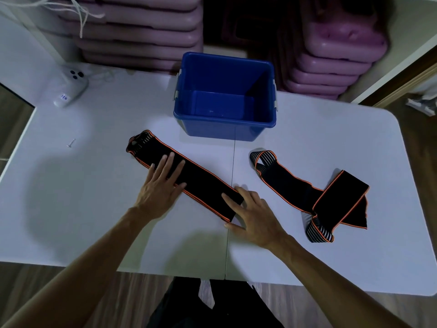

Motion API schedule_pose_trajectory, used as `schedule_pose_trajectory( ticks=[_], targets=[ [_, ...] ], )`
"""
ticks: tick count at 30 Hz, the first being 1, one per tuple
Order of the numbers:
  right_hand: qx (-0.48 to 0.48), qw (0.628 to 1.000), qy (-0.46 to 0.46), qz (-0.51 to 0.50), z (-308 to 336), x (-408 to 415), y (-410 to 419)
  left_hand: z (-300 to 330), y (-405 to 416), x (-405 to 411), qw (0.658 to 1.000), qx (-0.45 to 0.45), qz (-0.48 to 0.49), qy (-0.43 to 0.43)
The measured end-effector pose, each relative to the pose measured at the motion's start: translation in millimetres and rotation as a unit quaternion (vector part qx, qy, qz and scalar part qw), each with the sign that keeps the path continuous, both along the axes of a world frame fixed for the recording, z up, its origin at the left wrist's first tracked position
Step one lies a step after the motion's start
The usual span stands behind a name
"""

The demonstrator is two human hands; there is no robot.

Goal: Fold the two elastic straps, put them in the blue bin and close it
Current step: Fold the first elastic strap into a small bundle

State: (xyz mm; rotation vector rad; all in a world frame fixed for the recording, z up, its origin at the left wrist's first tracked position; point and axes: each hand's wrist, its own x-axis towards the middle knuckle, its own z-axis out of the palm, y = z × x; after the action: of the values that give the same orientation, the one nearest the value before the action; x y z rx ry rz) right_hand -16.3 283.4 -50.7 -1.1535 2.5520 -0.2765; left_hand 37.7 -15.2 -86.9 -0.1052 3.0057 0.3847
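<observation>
A black elastic strap with orange edging (201, 183) lies doubled and flat, running diagonally across the white table (94, 221). My left hand (160, 188) presses flat on its middle with fingers spread. My right hand (250, 214) rests with fingers apart on the strap's near right end. A second black and orange strap (331, 197) lies loose and twisted to the right, untouched. The blue bin (224, 131) stands open and empty behind the straps. I see no lid.
A white device (71, 86) with a cord sits at the table's far left corner, and a small screw (71, 143) lies left of the strap. Stacks of pink plastic items (142, 31) stand behind the table. Wooden floor shows around the edges.
</observation>
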Motion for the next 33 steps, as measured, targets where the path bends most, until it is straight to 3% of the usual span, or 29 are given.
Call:
schedule_pose_trajectory(
  ticks=[7, 12, 15, 18, 21, 29, 33],
  targets=[
    [-0.031, 0.998, -0.025, -0.039, 2.8, 10.3, -11.5, 5.6, -24.6, -10.3, 0.999, 0.004, 0.047, 0.0],
    [-0.02, 0.999, 0.005, -0.035, 1.7, 17.3, -17.0, 4.9, -39.3, -18.4, 0.999, -0.022, 0.039, -0.009],
    [-0.024, 0.999, 0.017, -0.029, 1.8, 23.4, -21.4, 19.2, -18.8, -13.0, 0.996, 0.004, 0.085, 0.04],
    [-0.015, 1.0, 0.014, 0.009, 2.7, 35.5, -27.6, 35.3, 32.4, 22.5, 0.99, 0.059, 0.017, 0.125],
    [0.002, 0.997, 0.012, 0.082, 2.6, 45.1, -33.7, 39.4, 64.3, 74.1, 0.985, 0.106, -0.076, 0.115],
    [-0.047, 0.98, 0.02, 0.193, -4.4, 21.0, -24.6, 25.8, 72.7, 121.2, 0.986, 0.102, -0.053, 0.118],
    [-0.081, 0.971, 0.072, 0.213, -4.6, 14.1, -28.2, 18.3, 81.8, 124.1, 0.991, 0.072, -0.014, 0.115]
  ],
)
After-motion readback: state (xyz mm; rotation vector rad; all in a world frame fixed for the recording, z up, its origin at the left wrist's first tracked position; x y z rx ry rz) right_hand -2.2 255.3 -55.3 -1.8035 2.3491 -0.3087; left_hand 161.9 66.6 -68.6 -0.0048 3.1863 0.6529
